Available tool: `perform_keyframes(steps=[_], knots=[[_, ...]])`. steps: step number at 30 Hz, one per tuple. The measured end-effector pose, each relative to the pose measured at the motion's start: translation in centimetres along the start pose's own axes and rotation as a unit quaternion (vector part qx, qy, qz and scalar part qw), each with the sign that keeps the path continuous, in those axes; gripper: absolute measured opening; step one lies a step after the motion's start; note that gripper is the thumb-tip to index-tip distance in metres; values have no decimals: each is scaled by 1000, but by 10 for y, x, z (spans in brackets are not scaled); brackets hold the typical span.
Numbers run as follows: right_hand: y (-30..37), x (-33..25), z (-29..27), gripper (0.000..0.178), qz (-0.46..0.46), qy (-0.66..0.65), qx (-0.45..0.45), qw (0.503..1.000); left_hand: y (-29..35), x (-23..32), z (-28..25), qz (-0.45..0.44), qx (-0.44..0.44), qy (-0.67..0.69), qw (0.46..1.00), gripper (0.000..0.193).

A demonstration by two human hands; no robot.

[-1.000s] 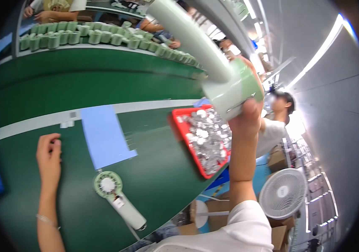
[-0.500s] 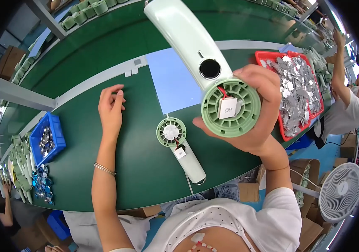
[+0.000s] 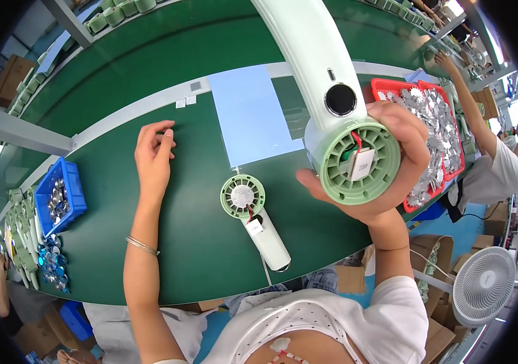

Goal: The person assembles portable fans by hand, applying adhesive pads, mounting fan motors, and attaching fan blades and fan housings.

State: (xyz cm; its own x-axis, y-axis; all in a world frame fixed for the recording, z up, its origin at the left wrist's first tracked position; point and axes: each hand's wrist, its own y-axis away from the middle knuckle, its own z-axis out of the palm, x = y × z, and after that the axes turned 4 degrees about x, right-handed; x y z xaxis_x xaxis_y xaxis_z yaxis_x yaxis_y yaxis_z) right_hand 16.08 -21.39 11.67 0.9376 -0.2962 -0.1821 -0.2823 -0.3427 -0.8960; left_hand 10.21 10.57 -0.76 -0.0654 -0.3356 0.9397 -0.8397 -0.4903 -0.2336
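**Handheld fan raised above the bench**

At a green workbench (image 3: 150, 255), the right hand (image 3: 386, 176) held a pale green handheld fan body (image 3: 338, 115) up near the camera, fingers wrapped around its round, open head with wiring showing. The left hand (image 3: 153, 159) rested flat on the bench, fingers loosely spread, holding nothing. 1 more fan body (image 3: 253, 218) lay between them, beside a red tray (image 3: 435, 127) of silver parts.

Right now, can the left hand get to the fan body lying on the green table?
Probably yes. The left hand rests empty on the green table, with bare surface between it and the lying fan body. The right hand holds another fan body raised, off to the side.
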Motion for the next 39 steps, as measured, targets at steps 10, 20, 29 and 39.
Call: perform_keyframes(steps=[10,20,29,39], knots=[[-3,10,4,100,-11,-35,22,999,-6,-3,1,-4,4,2,1000,18],[8,6,39,80,29,-181,32,983,3,-35,-20,-31,25,99,994,43],[10,7,34,77,81,-349,-169,918,6,64,-19,-8,-189,324,927,81],[-5,27,11,84,264,-473,-216,813,19,87,-26,154,-216,-46,963,68]])
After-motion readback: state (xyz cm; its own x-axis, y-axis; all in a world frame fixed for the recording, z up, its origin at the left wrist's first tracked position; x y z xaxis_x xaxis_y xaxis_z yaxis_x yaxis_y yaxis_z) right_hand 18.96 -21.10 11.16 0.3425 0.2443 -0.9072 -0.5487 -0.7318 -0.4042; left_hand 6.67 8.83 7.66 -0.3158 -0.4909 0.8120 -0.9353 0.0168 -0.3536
